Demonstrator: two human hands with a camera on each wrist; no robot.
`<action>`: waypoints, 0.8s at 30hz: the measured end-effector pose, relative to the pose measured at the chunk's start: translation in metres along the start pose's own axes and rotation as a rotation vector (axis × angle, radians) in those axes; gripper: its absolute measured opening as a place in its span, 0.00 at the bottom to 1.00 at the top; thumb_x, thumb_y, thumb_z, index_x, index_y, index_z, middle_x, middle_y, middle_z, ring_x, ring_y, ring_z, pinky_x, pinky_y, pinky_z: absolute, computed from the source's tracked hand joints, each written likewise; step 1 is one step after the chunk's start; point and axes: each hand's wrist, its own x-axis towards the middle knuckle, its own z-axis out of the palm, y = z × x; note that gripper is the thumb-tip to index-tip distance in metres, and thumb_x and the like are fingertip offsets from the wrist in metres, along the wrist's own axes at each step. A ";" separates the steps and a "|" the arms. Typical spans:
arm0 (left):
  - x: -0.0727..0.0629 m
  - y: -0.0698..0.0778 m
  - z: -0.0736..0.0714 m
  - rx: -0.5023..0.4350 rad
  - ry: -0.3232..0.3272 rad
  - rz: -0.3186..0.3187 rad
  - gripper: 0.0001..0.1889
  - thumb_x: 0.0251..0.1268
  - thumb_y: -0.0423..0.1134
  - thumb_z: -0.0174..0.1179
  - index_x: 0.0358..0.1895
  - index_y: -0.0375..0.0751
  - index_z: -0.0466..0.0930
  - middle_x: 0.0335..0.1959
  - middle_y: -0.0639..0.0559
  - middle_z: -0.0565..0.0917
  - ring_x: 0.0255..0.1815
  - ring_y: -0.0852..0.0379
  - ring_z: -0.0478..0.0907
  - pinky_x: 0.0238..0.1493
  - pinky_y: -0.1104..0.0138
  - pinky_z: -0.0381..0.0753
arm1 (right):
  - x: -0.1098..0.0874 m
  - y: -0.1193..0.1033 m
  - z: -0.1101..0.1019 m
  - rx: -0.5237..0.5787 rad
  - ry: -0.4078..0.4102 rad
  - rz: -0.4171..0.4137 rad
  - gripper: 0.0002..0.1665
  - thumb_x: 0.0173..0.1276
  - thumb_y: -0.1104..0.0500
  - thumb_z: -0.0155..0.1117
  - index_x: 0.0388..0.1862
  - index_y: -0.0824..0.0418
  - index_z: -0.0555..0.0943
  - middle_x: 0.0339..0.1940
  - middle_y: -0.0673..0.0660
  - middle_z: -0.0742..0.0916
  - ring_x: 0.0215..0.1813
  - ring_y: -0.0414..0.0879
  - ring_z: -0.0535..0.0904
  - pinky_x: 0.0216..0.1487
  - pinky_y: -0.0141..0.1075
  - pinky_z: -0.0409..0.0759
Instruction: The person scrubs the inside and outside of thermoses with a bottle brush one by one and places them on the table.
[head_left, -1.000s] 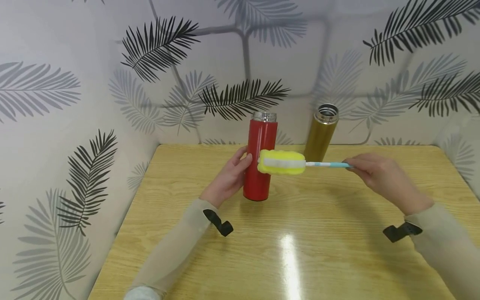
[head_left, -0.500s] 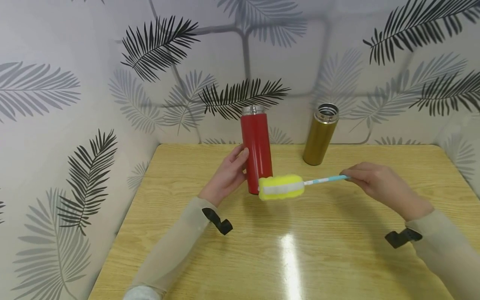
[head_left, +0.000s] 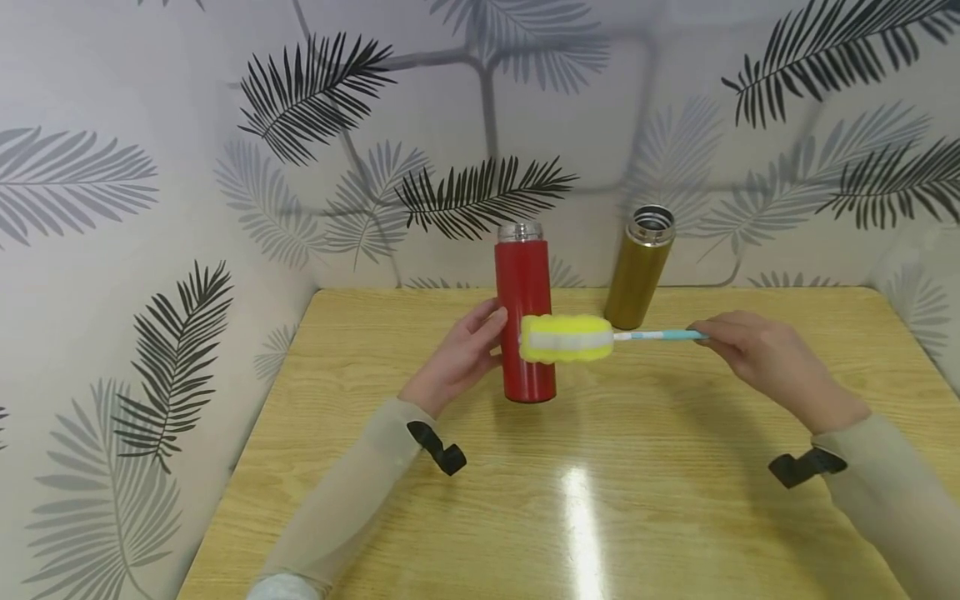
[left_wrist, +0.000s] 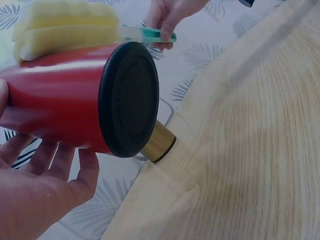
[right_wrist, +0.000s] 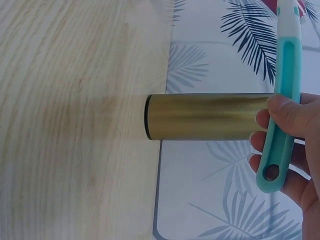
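Observation:
A red thermos bottle (head_left: 524, 287) with a bare steel mouth is held in my left hand (head_left: 467, 350), its fingers wrapped round the side. The left wrist view shows its black base (left_wrist: 131, 100) raised off the table. My right hand (head_left: 765, 358) pinches the turquoise handle (right_wrist: 283, 117) of a bottle brush. The brush's yellow-and-white sponge head (head_left: 567, 338) lies crosswise in front of the thermos's side in the head view; in the left wrist view it appears against the red wall. A lidless gold thermos bottle (head_left: 637, 271) stands upright behind, between the hands.
The wooden table (head_left: 465, 517) stretches out under both arms. A wall with a leaf pattern (head_left: 360, 100) rises directly behind its back edge. Each wrist wears a black strap (head_left: 437, 447).
The brush dropped toward the thermos's base while the thermos shifted up and left. Now the brush is back up near the thermos's middle, and the thermos is lower and further right.

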 end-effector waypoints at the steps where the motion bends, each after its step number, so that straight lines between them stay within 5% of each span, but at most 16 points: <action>1: 0.000 0.000 0.000 0.003 -0.010 -0.002 0.25 0.86 0.43 0.47 0.79 0.43 0.63 0.64 0.48 0.78 0.62 0.53 0.76 0.64 0.53 0.76 | 0.001 0.000 0.000 0.000 0.009 0.007 0.40 0.83 0.36 0.40 0.46 0.65 0.89 0.36 0.56 0.91 0.37 0.53 0.88 0.36 0.48 0.84; 15: -0.002 -0.006 0.007 0.051 -0.078 -0.006 0.24 0.85 0.37 0.46 0.79 0.40 0.61 0.62 0.45 0.79 0.59 0.53 0.78 0.57 0.51 0.80 | 0.016 0.001 -0.010 -0.021 0.124 0.070 0.38 0.84 0.37 0.44 0.47 0.67 0.88 0.35 0.60 0.91 0.34 0.55 0.87 0.34 0.47 0.79; 19: -0.002 -0.006 0.008 0.022 -0.106 0.006 0.32 0.83 0.49 0.54 0.81 0.41 0.58 0.65 0.43 0.77 0.61 0.52 0.77 0.60 0.53 0.79 | 0.017 -0.001 -0.009 -0.009 0.119 0.072 0.38 0.83 0.36 0.44 0.47 0.66 0.89 0.35 0.59 0.91 0.36 0.56 0.88 0.36 0.47 0.80; 24: -0.001 -0.004 0.009 -0.046 -0.166 0.028 0.57 0.58 0.68 0.68 0.83 0.42 0.53 0.73 0.42 0.70 0.70 0.50 0.70 0.70 0.53 0.73 | 0.015 -0.002 -0.006 0.006 0.076 0.049 0.39 0.83 0.37 0.43 0.48 0.66 0.89 0.36 0.59 0.91 0.37 0.55 0.88 0.37 0.48 0.82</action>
